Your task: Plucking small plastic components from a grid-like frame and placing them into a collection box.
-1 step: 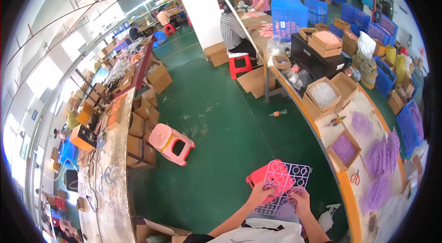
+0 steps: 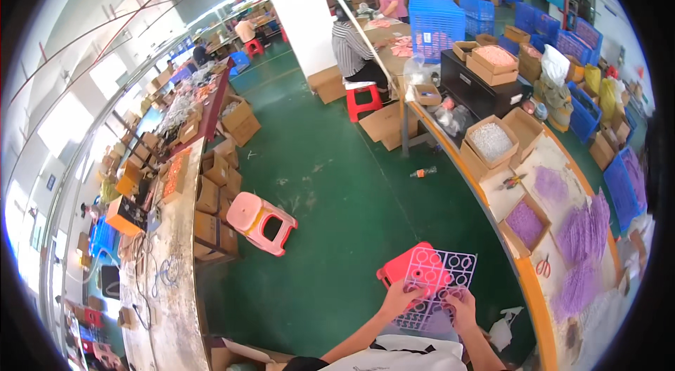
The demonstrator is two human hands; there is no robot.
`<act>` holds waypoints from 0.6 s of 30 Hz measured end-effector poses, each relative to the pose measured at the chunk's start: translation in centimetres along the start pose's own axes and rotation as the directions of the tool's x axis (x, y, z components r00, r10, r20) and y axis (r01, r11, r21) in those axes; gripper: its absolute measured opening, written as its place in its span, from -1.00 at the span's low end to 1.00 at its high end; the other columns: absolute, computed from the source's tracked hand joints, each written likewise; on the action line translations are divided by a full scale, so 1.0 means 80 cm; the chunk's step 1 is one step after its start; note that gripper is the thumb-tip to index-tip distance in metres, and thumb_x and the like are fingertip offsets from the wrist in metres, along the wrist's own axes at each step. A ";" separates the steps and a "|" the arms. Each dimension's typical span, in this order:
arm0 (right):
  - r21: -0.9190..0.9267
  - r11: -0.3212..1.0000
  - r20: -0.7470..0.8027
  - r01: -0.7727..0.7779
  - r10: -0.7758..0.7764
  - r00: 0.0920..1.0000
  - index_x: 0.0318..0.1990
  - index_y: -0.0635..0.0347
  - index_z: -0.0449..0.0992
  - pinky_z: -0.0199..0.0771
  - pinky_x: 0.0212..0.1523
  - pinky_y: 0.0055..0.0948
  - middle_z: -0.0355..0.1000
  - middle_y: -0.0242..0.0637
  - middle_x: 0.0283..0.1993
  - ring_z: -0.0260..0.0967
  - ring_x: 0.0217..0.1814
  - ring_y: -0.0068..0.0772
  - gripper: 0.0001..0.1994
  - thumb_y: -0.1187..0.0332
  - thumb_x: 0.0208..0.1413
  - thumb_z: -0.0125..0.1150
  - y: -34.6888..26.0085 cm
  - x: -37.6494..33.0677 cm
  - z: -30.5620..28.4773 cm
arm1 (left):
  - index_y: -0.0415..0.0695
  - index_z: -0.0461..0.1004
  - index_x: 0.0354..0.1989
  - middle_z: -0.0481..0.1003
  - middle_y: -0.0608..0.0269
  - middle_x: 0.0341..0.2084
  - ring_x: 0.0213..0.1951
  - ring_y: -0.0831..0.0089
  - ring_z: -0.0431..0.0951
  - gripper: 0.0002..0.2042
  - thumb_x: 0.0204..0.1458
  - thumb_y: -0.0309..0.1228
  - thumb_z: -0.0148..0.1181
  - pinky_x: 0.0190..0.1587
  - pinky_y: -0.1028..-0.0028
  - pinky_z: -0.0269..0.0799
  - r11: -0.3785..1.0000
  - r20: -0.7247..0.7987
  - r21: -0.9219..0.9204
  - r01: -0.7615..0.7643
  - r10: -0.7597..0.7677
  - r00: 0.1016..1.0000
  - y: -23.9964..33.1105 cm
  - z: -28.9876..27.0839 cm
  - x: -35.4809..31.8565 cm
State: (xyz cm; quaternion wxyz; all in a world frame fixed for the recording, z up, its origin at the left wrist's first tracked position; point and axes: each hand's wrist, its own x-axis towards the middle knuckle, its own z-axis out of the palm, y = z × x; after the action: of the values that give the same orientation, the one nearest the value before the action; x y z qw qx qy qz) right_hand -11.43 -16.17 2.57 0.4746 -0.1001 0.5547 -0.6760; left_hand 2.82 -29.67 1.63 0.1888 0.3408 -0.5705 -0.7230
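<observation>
The left hand (image 2: 399,298) grips the grid (image 2: 445,274), a flat pale purple frame of rings and bars, toward its left side; the right hand (image 2: 460,309) pinches its lower right part between thumb and fingers. The grid is held up in front of the person, overlapping a red stool (image 2: 394,271) in the view. To the right, an orange-edged table (image 2: 529,294) bears scissors (image 2: 543,268), a purple heap (image 2: 585,230), a box of purple pieces (image 2: 524,223), pliers (image 2: 512,181) and a box of white pieces (image 2: 492,142). To the left runs a worn bench (image 2: 172,308), with a pink stool (image 2: 247,211) near it. A bottle (image 2: 423,172) lies on the green floor (image 2: 330,230). Farther off, a person in stripes (image 2: 351,51) sits beside a white pillar (image 2: 292,16); to the right of them stand blue crates (image 2: 436,27), and beyond, a person in pink (image 2: 392,0).
</observation>
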 end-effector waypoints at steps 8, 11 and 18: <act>0.008 0.985 -0.167 0.170 -0.166 0.972 -0.33 0.25 0.36 0.40 -0.46 -0.59 0.39 -0.34 -0.43 0.36 -0.49 -0.54 -0.92 0.52 -0.01 0.10 0.040 -0.098 0.001 | -0.23 0.44 -0.27 0.48 0.34 -0.53 -0.56 0.67 0.43 -0.78 -0.08 -0.42 0.25 -0.53 0.65 0.32 0.996 0.146 0.087 0.018 -0.031 0.989 -0.021 0.008 -0.051; -0.115 0.975 -0.153 0.192 -0.208 0.966 -0.39 0.27 0.37 0.38 -0.55 -0.62 0.37 -0.38 -0.49 0.35 -0.57 -0.57 -0.94 0.55 -0.03 0.11 0.039 -0.118 0.004 | -0.21 0.43 -0.30 0.48 0.33 -0.49 -0.54 0.65 0.45 -0.78 -0.08 -0.37 0.26 -0.54 0.64 0.32 0.999 0.082 -0.043 0.018 -0.015 0.997 -0.017 0.013 -0.087; -0.257 0.960 -0.147 0.110 -0.151 0.978 -0.39 0.21 0.34 0.32 -0.61 -0.59 0.29 -0.41 -0.53 0.25 -0.59 -0.65 -0.86 0.50 -0.06 0.21 0.065 -0.174 -0.048 | -0.20 0.39 -0.27 0.43 0.25 -0.46 -0.42 0.48 0.44 -0.77 -0.07 -0.34 0.11 -0.32 0.45 0.40 0.972 0.050 -0.225 0.061 -0.051 0.997 -0.087 0.050 -0.167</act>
State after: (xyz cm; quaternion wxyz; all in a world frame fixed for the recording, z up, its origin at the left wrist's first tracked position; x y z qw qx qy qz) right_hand -3.82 -2.82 2.25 0.3650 -0.1388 0.6644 -0.6373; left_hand 10.06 -16.11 -0.88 0.1934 0.3169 -0.4784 -0.7958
